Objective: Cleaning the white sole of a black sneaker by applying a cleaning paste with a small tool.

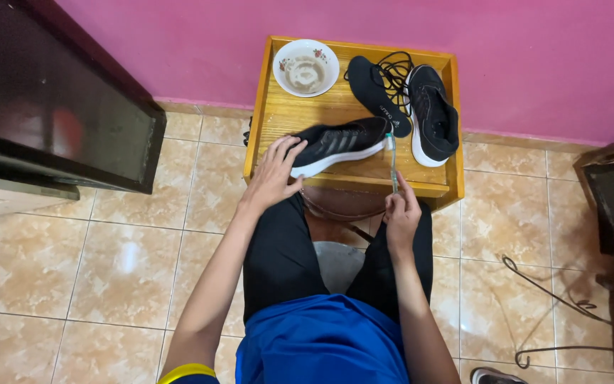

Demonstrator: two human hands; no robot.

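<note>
Black shoe (pixel 339 144) steadied by left hand (pixel 273 174); right hand (pixel 401 213) pinches toothbrush (pixel 393 162) at heel. Risk: hard scrubbing could slide shoe off tabletop (pixel 286 114).

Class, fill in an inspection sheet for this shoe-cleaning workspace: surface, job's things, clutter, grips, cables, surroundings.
Surface: small yellow wooden table with a raised rim, against a pink wall.
Job's things: black sneaker with white sole on its side; toothbrush touching its heel end.
Clutter: second sneaker, loose black insole, tangled black laces, bowl of cloudy liquid.
Grips: left hand pressed on the sneaker's toe; right hand gripping the toothbrush handle.
Cables: nothing seen on the table; a thin dark wire on the floor.
Surroundings: beige tiled floor, dark cabinet at left.
</note>
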